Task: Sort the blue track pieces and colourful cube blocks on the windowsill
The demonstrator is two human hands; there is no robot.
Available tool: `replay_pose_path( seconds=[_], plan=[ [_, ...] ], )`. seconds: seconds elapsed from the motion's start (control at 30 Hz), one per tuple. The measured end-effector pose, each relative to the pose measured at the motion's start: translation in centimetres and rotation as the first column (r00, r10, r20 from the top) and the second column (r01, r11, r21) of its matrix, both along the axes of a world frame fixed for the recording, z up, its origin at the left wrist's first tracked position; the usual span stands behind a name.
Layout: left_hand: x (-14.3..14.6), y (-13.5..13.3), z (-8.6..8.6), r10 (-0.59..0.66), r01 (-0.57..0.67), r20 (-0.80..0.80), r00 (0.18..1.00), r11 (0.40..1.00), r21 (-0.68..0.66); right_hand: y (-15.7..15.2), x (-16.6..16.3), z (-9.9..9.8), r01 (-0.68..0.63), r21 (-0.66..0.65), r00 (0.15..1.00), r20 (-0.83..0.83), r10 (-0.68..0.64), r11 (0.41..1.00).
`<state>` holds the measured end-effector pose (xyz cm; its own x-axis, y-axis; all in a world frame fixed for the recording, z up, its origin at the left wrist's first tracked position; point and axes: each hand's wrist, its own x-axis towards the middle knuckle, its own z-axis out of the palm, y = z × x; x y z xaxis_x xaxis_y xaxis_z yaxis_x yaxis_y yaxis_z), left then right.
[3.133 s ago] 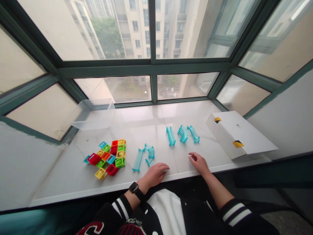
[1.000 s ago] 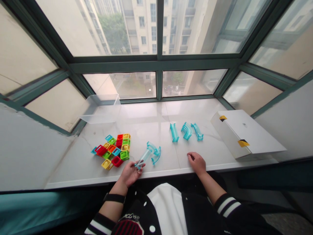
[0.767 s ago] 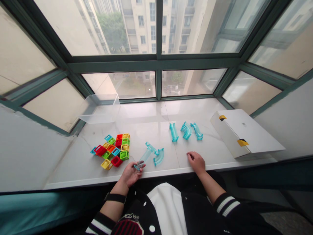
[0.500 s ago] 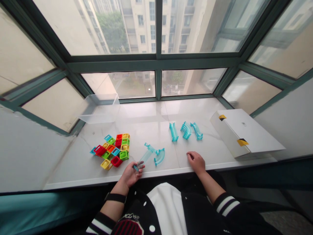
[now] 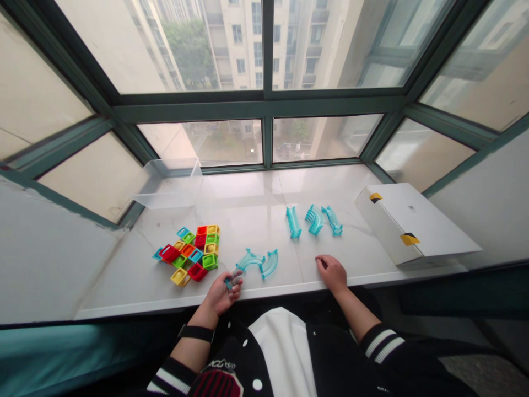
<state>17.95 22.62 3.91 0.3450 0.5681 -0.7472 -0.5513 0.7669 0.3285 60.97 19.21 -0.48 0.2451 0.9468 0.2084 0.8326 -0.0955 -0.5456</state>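
Observation:
My left hand [image 5: 221, 295] is closed on the near end of a clear blue track piece [image 5: 232, 279] at the sill's front edge. Two curved blue track pieces [image 5: 259, 261] lie just beyond its fingers. A cluster of coloured square blocks [image 5: 193, 253] sits to the left of that hand. My right hand [image 5: 333, 272] rests on the white sill [image 5: 248, 204] with its fingers loosely curled and nothing in them. Three more blue track pieces [image 5: 314, 220] lie beyond the right hand.
A clear plastic bin [image 5: 170, 183] stands at the back left by the window. A white cardboard box [image 5: 409, 223] lies at the right end of the sill. Green window frames [image 5: 264, 105] close off the far side.
My left hand turned over and gripped the straight blue track, drawing it toward me. The curved pieces shifted and now lie flat on the sill. My right hand stayed put.

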Motion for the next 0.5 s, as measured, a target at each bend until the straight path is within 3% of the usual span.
replay_pose_path(
  seconds=[0.5],
  plan=[
    [0.7, -0.2, 1.6, 0.035, -0.040, 0.043, 0.998, 0.992, 0.119, 0.0, 0.1, -0.2, 0.002, -0.009, 1.000, -0.001, -0.002, 1.000]
  ],
)
